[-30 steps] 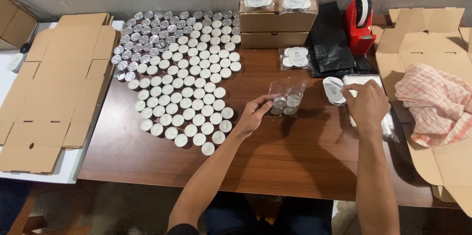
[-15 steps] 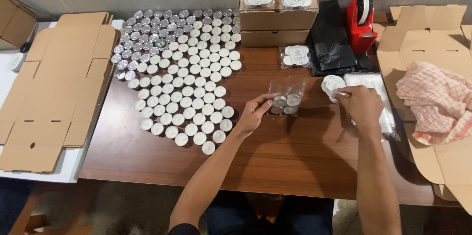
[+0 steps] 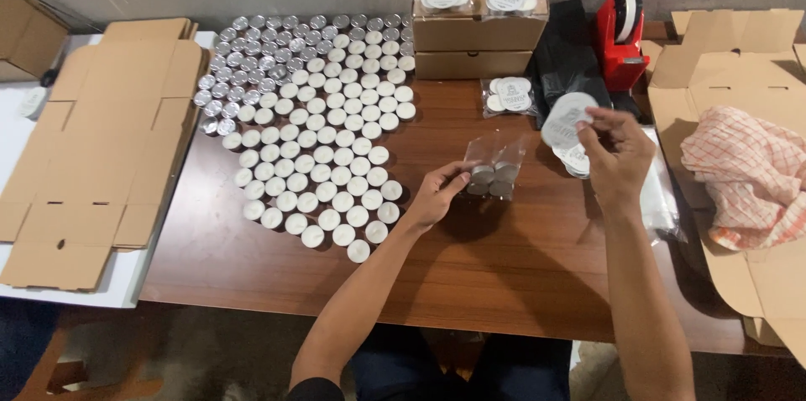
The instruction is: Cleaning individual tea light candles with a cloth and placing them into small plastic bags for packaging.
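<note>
Brown wooden tabletop (image 3: 504,283) fills the view, with a broad spread of tealight candles (image 3: 319,157) laid out in rows on its left half. Just right of that spread, the left hand (image 3: 437,195) pinches a clear plastic bag (image 3: 494,167) that holds a few tealights and stands open at the top. Further right of the spread, the right hand (image 3: 617,157) grips a round white label (image 3: 567,120) between thumb and fingers, above a small pile of the same labels. The bag looks thin, slick and floppy, best held by its filled bottom; the label seems light and bendable, best taken by its rim.
</note>
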